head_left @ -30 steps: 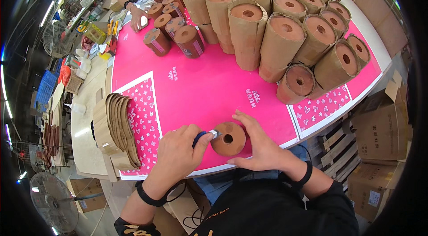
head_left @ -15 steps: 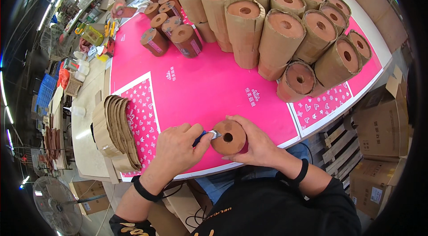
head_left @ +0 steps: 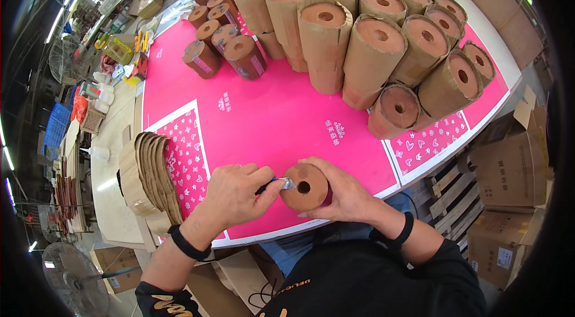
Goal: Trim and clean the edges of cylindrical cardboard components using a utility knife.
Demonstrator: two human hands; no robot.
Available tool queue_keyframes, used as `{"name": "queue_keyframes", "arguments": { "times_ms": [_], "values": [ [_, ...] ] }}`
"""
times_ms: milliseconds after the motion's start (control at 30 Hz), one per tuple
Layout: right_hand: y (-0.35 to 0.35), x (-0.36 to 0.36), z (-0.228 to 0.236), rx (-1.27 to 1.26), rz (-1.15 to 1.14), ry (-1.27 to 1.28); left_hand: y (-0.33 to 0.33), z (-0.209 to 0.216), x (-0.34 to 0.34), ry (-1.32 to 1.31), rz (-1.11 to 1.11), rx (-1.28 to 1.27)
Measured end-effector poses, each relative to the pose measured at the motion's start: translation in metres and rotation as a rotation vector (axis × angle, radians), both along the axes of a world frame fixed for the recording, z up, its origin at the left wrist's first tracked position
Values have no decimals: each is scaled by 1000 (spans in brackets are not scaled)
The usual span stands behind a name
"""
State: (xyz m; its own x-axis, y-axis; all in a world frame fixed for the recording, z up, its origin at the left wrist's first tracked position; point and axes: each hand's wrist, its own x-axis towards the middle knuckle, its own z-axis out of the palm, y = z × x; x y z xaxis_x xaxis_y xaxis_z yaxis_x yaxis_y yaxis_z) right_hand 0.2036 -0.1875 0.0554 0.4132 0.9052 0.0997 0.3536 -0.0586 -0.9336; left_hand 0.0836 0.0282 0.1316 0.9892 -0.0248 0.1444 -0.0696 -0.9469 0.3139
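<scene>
My right hand is wrapped round the side of a short brown roll, which stands upright with a dark hole in the middle of its top. My left hand is closed round a knife with a blue handle and a short metal tip. That tip touches the roll's top near its left rim. Most of the knife's handle is hidden by my fingers. Under the roll lies a bright pink sheet that covers the table.
Many tall brown rolls wrapped in cardboard stand at the far right. Shorter brown rolls stand left of them. Curved cardboard sheets are stacked at the left. Boxes and a wooden pallet are beyond the right edge.
The view has shifted slightly. The knife tip stays at the roll's top, and my right hand keeps its hold. A co-worker's hand with a brown piece at the far left is gone from there.
</scene>
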Motion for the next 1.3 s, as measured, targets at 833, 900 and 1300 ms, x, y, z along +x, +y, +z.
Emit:
{"name": "queue_keyframes", "arguments": {
  "times_ms": [833,900,1300],
  "values": [
    [3,0,-5,2,22,65,28,-1,26,-13,-432,-21],
    [3,0,-6,27,11,73,26,3,26,6,-408,-23],
    [12,-39,-18,179,-310,-171,-34,10,-36,199,448,-124]
  ]
}}
